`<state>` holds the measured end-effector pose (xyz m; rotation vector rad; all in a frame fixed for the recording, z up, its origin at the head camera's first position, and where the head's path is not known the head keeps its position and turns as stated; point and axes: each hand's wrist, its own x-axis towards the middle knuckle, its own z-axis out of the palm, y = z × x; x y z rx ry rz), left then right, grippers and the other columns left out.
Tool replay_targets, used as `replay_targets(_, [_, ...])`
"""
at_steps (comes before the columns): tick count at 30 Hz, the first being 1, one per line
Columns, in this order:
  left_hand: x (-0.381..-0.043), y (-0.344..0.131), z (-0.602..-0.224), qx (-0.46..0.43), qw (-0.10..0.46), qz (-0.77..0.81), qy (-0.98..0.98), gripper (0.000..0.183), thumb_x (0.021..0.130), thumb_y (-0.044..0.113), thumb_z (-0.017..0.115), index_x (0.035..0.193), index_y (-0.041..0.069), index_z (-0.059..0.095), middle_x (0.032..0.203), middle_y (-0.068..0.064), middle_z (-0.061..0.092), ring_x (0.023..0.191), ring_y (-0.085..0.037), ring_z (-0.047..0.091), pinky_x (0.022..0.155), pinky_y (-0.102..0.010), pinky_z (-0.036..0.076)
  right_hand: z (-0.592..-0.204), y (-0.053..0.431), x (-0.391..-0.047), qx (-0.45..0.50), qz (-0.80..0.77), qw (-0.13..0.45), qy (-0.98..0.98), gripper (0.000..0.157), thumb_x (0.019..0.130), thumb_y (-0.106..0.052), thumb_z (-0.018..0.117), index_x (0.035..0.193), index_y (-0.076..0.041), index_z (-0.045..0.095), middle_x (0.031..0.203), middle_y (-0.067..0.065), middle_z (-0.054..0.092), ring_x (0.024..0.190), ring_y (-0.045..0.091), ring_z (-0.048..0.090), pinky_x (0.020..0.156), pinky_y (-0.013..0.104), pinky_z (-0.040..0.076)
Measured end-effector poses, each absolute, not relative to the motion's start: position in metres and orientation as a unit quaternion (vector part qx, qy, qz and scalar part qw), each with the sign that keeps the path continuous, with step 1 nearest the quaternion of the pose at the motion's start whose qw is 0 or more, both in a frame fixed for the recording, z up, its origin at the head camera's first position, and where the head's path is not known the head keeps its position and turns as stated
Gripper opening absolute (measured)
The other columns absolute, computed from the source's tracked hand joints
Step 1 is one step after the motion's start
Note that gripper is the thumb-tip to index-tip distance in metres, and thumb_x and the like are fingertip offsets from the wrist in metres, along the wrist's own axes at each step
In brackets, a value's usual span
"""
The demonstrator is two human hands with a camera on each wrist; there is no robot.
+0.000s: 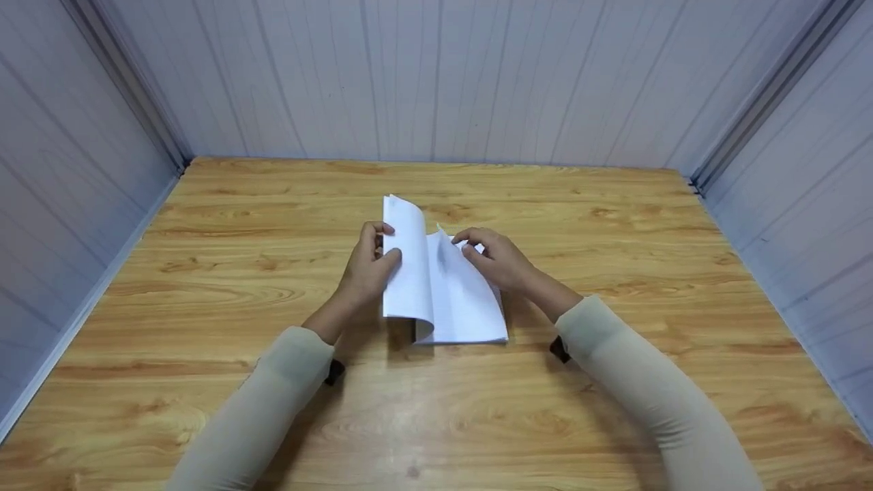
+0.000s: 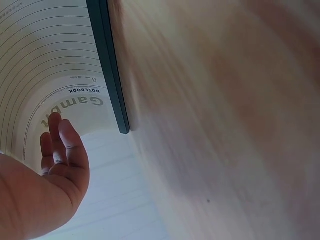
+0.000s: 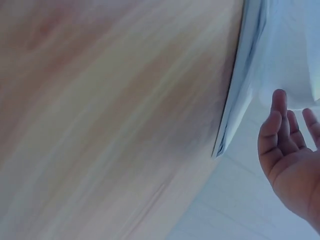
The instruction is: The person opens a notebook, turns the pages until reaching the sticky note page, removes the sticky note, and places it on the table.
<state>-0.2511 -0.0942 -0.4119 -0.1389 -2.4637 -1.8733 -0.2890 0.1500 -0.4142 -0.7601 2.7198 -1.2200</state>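
Observation:
A notebook (image 1: 470,310) lies spread on the table, its ruled white pages bowed upward. My left hand (image 1: 372,269) grips the raised left-hand stack of pages (image 1: 407,273), thumb on the front and the other fingers behind. In the left wrist view, the notebook's lined cover (image 2: 55,50) bears the printed word NOTEBOOK beside a dark spine strip (image 2: 107,65), and the left hand's fingers lie against it. At the upper right edge, my right hand (image 1: 501,259) pinches a lifted page (image 1: 467,286) between thumb and curled fingers; the exact contact is partly hidden.
The wood-grain table (image 1: 239,273) extends around the notebook on all sides. Pale ribbed panels stand along the back (image 1: 423,82), left (image 1: 68,170) and right (image 1: 805,204). A small black device (image 1: 335,372) sits under the left sleeve, another (image 1: 559,350) under the right.

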Motion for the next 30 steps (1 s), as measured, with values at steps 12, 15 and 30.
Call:
replay_targets(12, [-0.253, -0.094, -0.412, -0.055, 0.038, -0.594, -0.802, 0.031, 0.092, 0.023, 0.057, 0.118, 0.014, 0.042, 0.093, -0.005, 0.049, 0.075, -0.016, 0.047, 0.071, -0.028, 0.040, -0.409, 0.134, -0.274, -0.312, -0.339, 0.073, 0.884, 0.046, 0.094, -0.022, 0.051, 0.139, -0.029, 0.048, 0.132, 0.005, 0.048, 0.092, 0.020, 0.064, 0.078, 0.034, 0.052])
replay_targets(15, [-0.252, -0.095, -0.412, -0.051, 0.031, -0.587, -0.807, 0.036, 0.092, 0.029, 0.059, 0.119, 0.016, 0.041, 0.098, -0.006, 0.050, 0.079, -0.018, 0.047, 0.072, -0.029, 0.040, -0.410, 0.131, -0.271, -0.325, -0.326, 0.084, 0.884, 0.048, 0.094, -0.026, 0.053, 0.141, -0.031, 0.045, 0.135, 0.004, 0.044, 0.101, 0.019, 0.064, 0.083, 0.034, 0.053])
replay_targets(30, [-0.250, -0.097, -0.411, -0.033, 0.014, -0.552, -0.833, 0.049, 0.084, 0.029, 0.068, 0.122, 0.017, 0.038, 0.110, -0.011, 0.055, 0.089, -0.022, 0.055, 0.071, -0.029, 0.048, -0.407, 0.127, -0.267, -0.355, -0.318, 0.078, 0.876, 0.054, 0.093, -0.029, 0.057, 0.143, -0.037, 0.040, 0.141, 0.000, 0.042, 0.118, 0.022, 0.058, 0.084, 0.041, 0.050])
